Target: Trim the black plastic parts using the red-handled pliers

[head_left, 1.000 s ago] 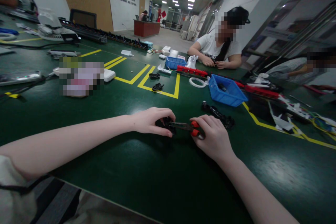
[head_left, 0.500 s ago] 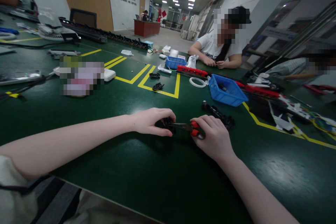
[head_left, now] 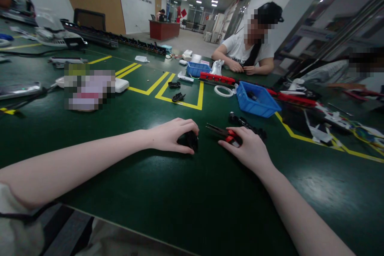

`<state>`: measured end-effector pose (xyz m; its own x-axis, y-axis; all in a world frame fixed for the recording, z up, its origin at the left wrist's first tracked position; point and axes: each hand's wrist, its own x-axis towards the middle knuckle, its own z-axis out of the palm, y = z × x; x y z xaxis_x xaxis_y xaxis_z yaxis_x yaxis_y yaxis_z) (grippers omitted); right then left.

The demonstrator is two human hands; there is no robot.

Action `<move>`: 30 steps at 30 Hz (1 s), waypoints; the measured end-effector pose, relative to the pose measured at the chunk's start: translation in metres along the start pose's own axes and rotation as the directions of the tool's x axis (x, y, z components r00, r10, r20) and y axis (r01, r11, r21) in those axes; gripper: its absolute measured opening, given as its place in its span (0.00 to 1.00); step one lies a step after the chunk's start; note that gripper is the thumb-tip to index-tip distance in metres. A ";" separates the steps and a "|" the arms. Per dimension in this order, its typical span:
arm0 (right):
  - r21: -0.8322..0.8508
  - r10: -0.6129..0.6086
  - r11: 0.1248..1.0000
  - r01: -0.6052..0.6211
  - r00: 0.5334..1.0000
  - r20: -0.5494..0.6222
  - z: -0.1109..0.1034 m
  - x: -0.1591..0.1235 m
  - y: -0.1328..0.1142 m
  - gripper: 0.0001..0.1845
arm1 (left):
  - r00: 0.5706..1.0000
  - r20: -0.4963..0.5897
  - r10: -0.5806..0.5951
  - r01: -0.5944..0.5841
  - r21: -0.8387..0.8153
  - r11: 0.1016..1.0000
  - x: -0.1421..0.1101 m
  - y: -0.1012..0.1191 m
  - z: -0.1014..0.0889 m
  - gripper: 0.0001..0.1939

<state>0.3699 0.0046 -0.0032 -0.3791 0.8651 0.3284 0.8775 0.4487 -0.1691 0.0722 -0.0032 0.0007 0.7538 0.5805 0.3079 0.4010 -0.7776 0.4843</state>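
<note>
My left hand (head_left: 172, 136) is closed around a small black part (head_left: 191, 140), its thumb and fingers pinching it just over the green table (head_left: 180, 192). Most of that part is hidden by the fingers and too dark to make out. In my right hand (head_left: 250, 148) is a pair of red-handled pliers (head_left: 220, 130), the jaws slightly parted and pointing left. A gap separates the plier tips from the black part. Just beyond my right hand lies a longer black assembly (head_left: 246, 124), partly hidden by the hand.
Two small black pieces (head_left: 178, 97) lie inside yellow tape lines. A blue bin (head_left: 257, 102) and a white ring (head_left: 223, 91) stand right of them. Farther left are a pixelated flat object (head_left: 90, 90) and a white box (head_left: 121, 85). A co-worker (head_left: 249, 48) sits across the table.
The pliers have come away from the black part, moving right and turning with their tips up and left. My left hand still grips the part in nearly the same place.
</note>
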 end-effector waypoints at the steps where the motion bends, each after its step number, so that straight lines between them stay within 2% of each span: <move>1: -0.005 0.003 1.000 -0.003 1.000 0.003 0.000 0.000 0.000 0.27 | 1.000 -0.022 -0.006 0.005 -0.024 1.000 -0.001 -0.001 -0.001 0.23; 4: -0.014 -0.009 1.000 0.010 1.000 0.015 -0.001 0.000 -0.001 0.27 | 0.979 -0.190 -0.077 0.055 -0.120 0.991 -0.003 -0.005 -0.007 0.20; 6: -0.018 -0.019 1.000 0.019 0.999 0.036 -0.002 0.000 -0.002 0.27 | 0.930 -0.335 -0.151 0.102 -0.158 0.982 -0.004 -0.010 -0.010 0.19; 8: -0.009 -0.025 1.000 0.025 0.998 0.053 -0.003 0.000 -0.001 0.27 | 0.891 -0.396 -0.223 0.165 -0.176 0.970 -0.004 -0.014 -0.012 0.18; 10: 0.007 -0.032 0.999 0.032 0.998 0.051 -0.003 -0.001 -0.001 0.26 | 0.894 -0.348 -0.281 0.233 -0.174 0.957 -0.004 -0.017 -0.012 0.18; 12: 0.008 -0.054 0.999 0.054 0.998 0.026 -0.004 -0.002 -0.004 0.25 | 0.922 -0.243 -0.301 0.273 -0.144 0.951 -0.003 -0.017 -0.010 0.18; 14: -0.005 -0.103 0.995 0.103 0.995 -0.013 -0.005 -0.003 -0.012 0.22 | 0.947 -0.155 -0.283 0.272 -0.087 0.958 -0.003 -0.015 -0.008 0.20; 17: -0.003 -0.218 0.976 0.218 0.975 -0.051 -0.007 -0.004 -0.034 0.15 | 0.970 -0.082 -0.228 0.231 0.024 0.973 -0.003 -0.010 -0.004 0.22; 20: -0.036 -0.267 0.963 0.267 0.964 -0.004 -0.005 0.001 -0.058 0.13 | 0.979 -0.064 -0.195 0.200 0.070 0.977 -0.004 -0.010 -0.001 0.19; 23: -0.150 -0.243 0.955 0.255 0.966 0.093 -0.002 0.011 -0.074 0.12 | 0.979 -0.064 -0.192 0.197 0.072 0.978 -0.005 -0.012 0.001 0.16; 26: -0.233 -0.202 0.940 0.249 0.957 0.207 0.000 0.022 -0.081 0.12 | 0.982 -0.057 -0.181 0.185 0.078 0.980 -0.006 -0.014 0.001 0.15; 30: -0.277 -0.197 0.921 0.273 0.941 0.275 -0.003 0.033 -0.087 0.10 | 0.985 -0.013 -0.170 0.170 0.062 0.983 -0.010 -0.014 -0.002 0.14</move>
<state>0.2817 -0.0062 0.0252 -0.6100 0.7876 0.0870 0.7861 0.5877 0.1914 0.0582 0.0024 -0.0072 0.6683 0.7069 0.2317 0.5548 -0.6811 0.4779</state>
